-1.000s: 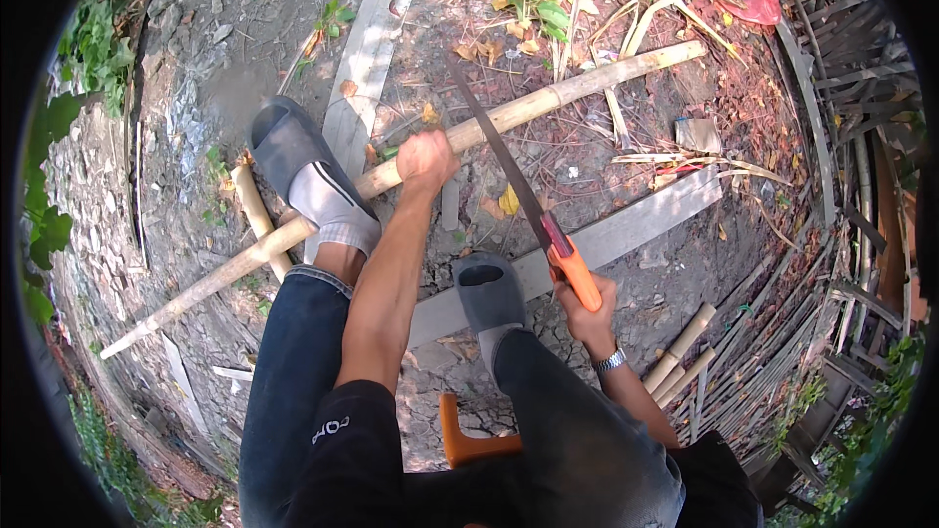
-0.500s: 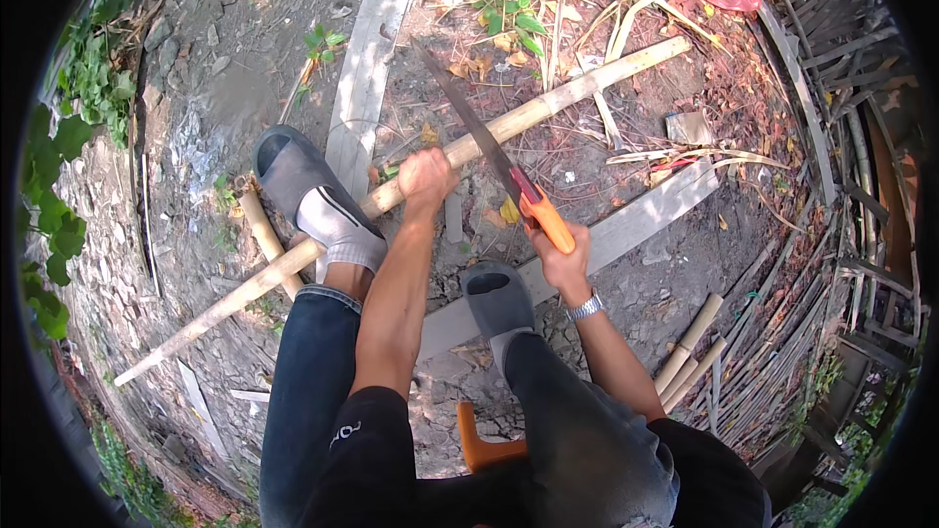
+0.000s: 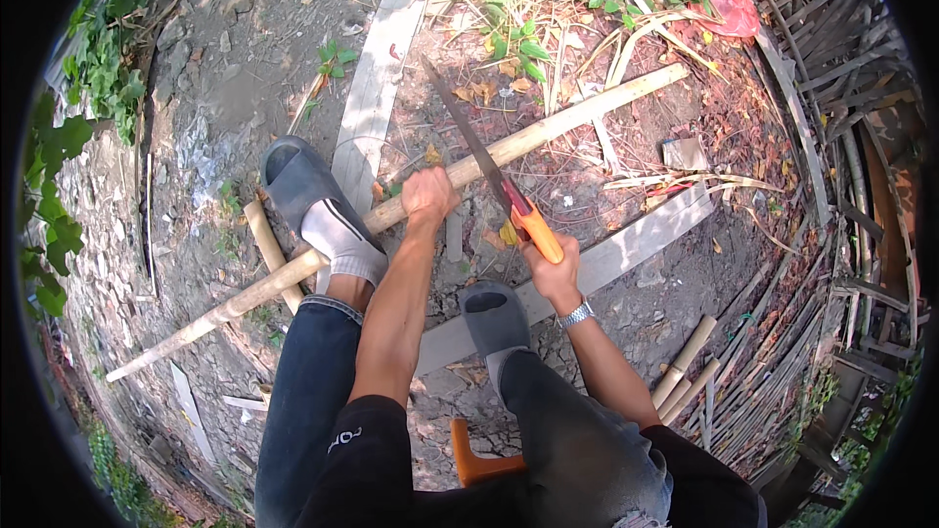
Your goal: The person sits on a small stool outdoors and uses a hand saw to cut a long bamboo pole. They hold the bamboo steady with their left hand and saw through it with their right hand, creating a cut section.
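Observation:
A long pale bamboo pole (image 3: 597,110) lies slanted from lower left to upper right. My left hand (image 3: 428,196) is closed around its middle. My left foot, in a grey slide sandal (image 3: 298,176), rests on the pole lower down. In my right hand (image 3: 552,269) is the orange handle of a hand saw (image 3: 476,149). The saw blade crosses the pole just right of my left hand, its tip pointing up and left. How deep the blade sits in the pole I cannot tell.
A short bamboo piece (image 3: 269,244) lies under the pole's lower part. Weathered planks (image 3: 636,240) lie on the dirt. At right are cut bamboo lengths (image 3: 687,362) and a pile of thin strips (image 3: 782,352). An orange stool-like object (image 3: 468,460) is below me; a red plastic bag (image 3: 719,0) lies far right.
My right hand and the saw have drawn slightly back toward me and to the left. My left hand keeps its grip on the pole. The view has shifted a little.

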Demonstrator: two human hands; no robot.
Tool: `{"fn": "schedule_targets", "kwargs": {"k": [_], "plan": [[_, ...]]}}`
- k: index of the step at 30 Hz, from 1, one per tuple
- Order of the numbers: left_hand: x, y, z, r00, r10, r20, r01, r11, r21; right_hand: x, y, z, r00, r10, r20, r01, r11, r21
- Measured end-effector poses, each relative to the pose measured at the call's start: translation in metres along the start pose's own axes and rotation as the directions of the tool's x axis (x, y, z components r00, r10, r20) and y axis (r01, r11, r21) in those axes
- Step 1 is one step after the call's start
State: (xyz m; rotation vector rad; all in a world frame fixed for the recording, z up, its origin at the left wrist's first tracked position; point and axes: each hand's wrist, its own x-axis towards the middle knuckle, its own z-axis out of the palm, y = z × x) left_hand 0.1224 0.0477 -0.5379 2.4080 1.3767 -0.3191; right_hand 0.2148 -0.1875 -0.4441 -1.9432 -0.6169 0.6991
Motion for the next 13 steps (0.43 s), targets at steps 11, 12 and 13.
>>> {"fn": "schedule_targets", "kwargs": {"k": [11,12,13], "plan": [[-0.007,-0.002,-0.016,0.992,-0.007,0.124,0.009,1.0,-0.015,-0.093,0.014,-0.046,0.975,0.195,0.109,-0.202,0.978,0.055],[-0.007,-0.002,-0.013,1.0,0.004,0.021,-0.003,1.0,-0.024,-0.056,0.029,-0.027,0.997,0.049,0.058,-0.054,0.995,0.083],[-0.005,-0.004,-0.004,0.999,-0.013,0.049,0.014,1.0,-0.019,-0.002,0.033,-0.004,0.998,0.012,0.065,-0.013,1.0,0.009]]}}
